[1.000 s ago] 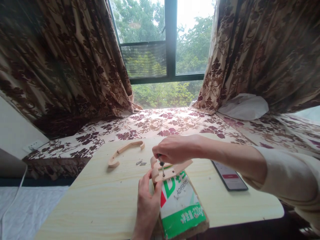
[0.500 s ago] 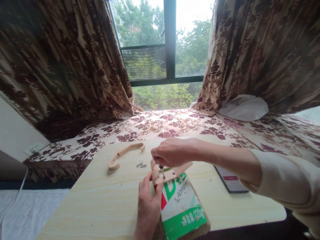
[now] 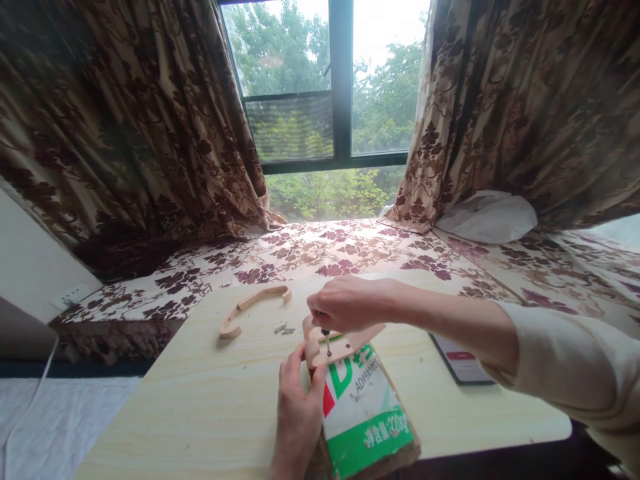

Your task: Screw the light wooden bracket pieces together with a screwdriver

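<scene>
My right hand (image 3: 345, 305) is closed around the dark handle of a screwdriver (image 3: 328, 341), its metal shaft pointing down. The tip meets a hole or screw in a pale curved wooden piece (image 3: 320, 360); a second dark hole shows beside it. My left hand (image 3: 300, 403) grips the rounded left end of that piece, thumb in front and fingers behind. Beneath the wood lies a worn cardboard piece (image 3: 367, 453) printed green and white. Part of the wooden piece is hidden under my right hand.
Another curved wooden piece (image 3: 237, 313) lies at the table's far left, with small metal screws or pins (image 3: 285, 329) beside it. A phone (image 3: 463, 363) rests under my right forearm. The pale table (image 3: 200, 407) borders a flower-patterned ledge (image 3: 320, 243) below the window.
My right hand has shifted very slightly on the screwdriver, which stays at the same spot in the wood. The whole view has drifted a little; my left hand keeps its grip.
</scene>
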A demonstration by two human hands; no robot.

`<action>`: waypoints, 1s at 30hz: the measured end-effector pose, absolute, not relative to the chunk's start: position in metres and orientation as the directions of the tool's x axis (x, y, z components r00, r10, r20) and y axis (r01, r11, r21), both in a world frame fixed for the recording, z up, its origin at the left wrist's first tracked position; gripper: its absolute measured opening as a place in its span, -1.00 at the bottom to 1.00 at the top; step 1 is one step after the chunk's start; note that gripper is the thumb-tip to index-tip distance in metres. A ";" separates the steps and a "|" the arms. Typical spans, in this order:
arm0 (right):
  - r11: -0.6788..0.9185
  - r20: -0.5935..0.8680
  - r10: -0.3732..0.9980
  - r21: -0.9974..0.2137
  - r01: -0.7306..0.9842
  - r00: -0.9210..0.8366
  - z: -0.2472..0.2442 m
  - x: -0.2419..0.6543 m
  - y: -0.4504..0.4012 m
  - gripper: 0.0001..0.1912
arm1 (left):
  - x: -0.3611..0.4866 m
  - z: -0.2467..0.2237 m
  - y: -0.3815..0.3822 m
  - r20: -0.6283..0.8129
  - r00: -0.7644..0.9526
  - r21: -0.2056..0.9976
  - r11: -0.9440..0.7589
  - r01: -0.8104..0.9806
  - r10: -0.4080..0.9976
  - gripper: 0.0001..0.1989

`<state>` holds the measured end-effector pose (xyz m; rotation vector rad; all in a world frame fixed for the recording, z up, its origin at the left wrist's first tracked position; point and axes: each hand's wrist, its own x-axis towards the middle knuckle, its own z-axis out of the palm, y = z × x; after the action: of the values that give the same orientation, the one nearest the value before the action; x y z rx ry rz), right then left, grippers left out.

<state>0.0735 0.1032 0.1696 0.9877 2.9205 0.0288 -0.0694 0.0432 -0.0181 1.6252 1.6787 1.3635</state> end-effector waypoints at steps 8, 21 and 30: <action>0.772 -0.039 0.635 0.057 0.633 -0.771 0.164 0.071 0.101 -0.67 | -0.080 -0.006 0.005 0.649 -0.100 0.578 -0.404 0.709 0.754 -0.60; 0.834 -0.120 0.551 0.044 0.550 -0.826 0.175 0.069 0.100 -0.72 | -0.037 -0.007 0.009 0.549 0.117 0.099 -0.204 0.974 0.828 -0.57; 0.811 -0.044 0.584 0.041 0.583 -0.810 0.171 0.070 0.105 -0.70 | -0.032 -0.013 0.009 0.572 0.085 0.083 -0.160 0.984 0.816 -0.57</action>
<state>0.0702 0.1053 0.1706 0.9475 2.9383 0.0396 -0.0322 0.0090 -0.0133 2.5272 2.2070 0.8971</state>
